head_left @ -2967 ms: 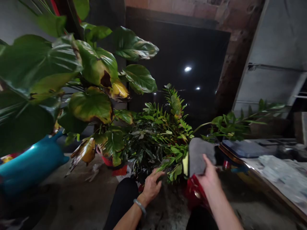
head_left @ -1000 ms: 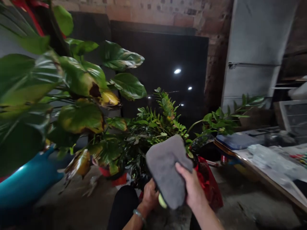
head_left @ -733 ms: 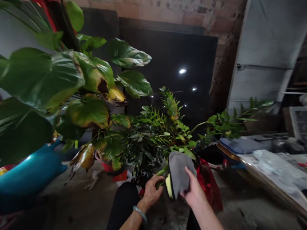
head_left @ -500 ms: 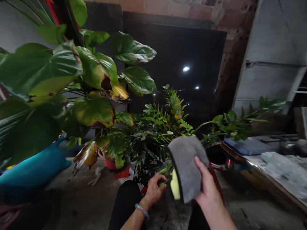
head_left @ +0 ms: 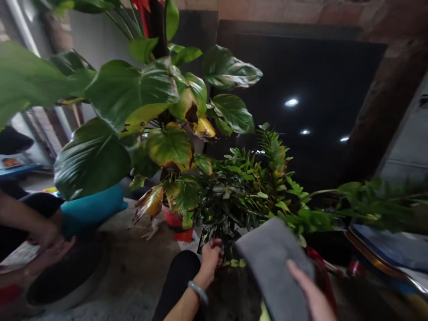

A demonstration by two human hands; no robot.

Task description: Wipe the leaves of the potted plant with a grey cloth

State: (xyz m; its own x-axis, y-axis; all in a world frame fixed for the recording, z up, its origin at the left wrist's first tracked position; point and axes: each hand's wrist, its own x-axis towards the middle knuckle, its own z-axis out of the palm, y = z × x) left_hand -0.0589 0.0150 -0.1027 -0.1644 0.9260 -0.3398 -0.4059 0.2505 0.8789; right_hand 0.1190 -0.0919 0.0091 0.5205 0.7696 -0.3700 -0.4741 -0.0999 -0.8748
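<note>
My right hand [head_left: 309,295] grips a grey cloth [head_left: 274,263] with a yellow underside, held low at the right in front of a bushy green plant [head_left: 247,191]. My left hand [head_left: 210,257], with a pale bracelet on the wrist, reaches into the base of that plant. Its fingers are curled around a stem or low leaf. The plant's pot is hidden behind the foliage and the cloth.
A big-leaved plant [head_left: 133,116] with yellowed leaves in a red pot [head_left: 172,218] stands to the left. A teal object [head_left: 93,209] lies behind it. Another person's arm and hand [head_left: 43,232] are at the far left above a dark basin [head_left: 63,276]. A cluttered table [head_left: 388,249] is on the right.
The view has swung left, bringing another person's arm into sight. My right hand with the cloth has dropped lower and to the right. My left hand stays at the plant's base.
</note>
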